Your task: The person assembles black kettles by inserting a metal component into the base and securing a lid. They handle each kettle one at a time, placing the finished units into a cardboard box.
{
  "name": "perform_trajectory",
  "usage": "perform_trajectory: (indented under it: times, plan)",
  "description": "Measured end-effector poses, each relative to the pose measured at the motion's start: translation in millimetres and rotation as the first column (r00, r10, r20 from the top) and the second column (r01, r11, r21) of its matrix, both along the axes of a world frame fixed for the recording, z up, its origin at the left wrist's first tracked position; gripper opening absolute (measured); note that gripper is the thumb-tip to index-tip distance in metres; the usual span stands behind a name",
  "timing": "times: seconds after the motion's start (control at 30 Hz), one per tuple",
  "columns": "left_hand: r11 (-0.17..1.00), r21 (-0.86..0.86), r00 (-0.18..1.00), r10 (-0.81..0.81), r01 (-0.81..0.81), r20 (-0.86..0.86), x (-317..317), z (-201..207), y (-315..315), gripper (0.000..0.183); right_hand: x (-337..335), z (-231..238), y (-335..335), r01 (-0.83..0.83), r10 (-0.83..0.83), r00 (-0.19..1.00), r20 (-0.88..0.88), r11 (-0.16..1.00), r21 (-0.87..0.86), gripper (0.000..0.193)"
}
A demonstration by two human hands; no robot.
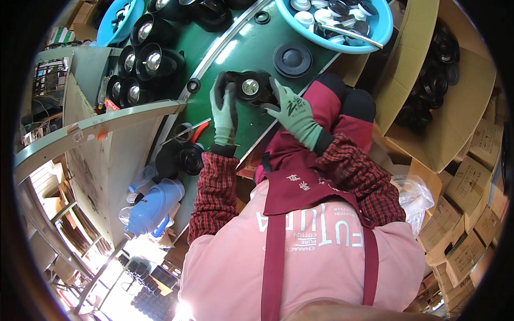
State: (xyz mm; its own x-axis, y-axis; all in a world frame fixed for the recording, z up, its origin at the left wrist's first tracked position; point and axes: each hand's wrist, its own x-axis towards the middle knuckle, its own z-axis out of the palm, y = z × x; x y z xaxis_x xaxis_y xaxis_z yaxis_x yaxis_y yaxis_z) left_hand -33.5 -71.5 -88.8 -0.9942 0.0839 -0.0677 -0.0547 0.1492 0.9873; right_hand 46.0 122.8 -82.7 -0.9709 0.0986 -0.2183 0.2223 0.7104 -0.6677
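Note:
A black round housing [258, 97] with a shiny silver cup-like centre is between my hands above the green work table. My left hand [225, 109], in a pale green glove with a dark palm, is closed at its left side, with the fingertips at the upper edge. On the other side my right hand [294, 115], gloved alike, grips its right rim between thumb and fingers. Just beyond lies a flat black disc [293, 59]. Small black rings lie on the table, one [193, 85] left of my left hand and another [262, 17] farther off.
Similar black housings [152, 61] crowd the far left. A blue basin [386, 24] holds white and black round caps with a rod across it. Cardboard boxes [417, 120] stand at right, one with black parts. A red-handled tool [200, 132] and a blue jug [155, 207] lie left.

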Motion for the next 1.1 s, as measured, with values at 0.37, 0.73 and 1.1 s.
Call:
perform_trajectory:
  times: [0.37, 0.73, 1.1]
  plan:
    - [0.883, -0.433, 0.838, -0.095, -0.178, -0.538, 18, 1, -9, 0.072, -155, -57, 328, 0.424, -0.12, 0.883, -0.455, 0.623, 0.658, 0.074]
    - [0.552, -0.834, 0.711, -0.586, 0.001, -0.387, -4, 1, 13, 0.059, -216, -129, 429, -0.136, -0.177, 0.918, 0.355, 0.701, 0.7, 0.084]
    - [0.593, -0.799, 0.708, -0.606, 0.099, -0.362, -3, -7, -4, 0.072, -144, -16, 316, 0.238, -0.013, 0.84, -0.543, 0.907, 0.347, 0.058]
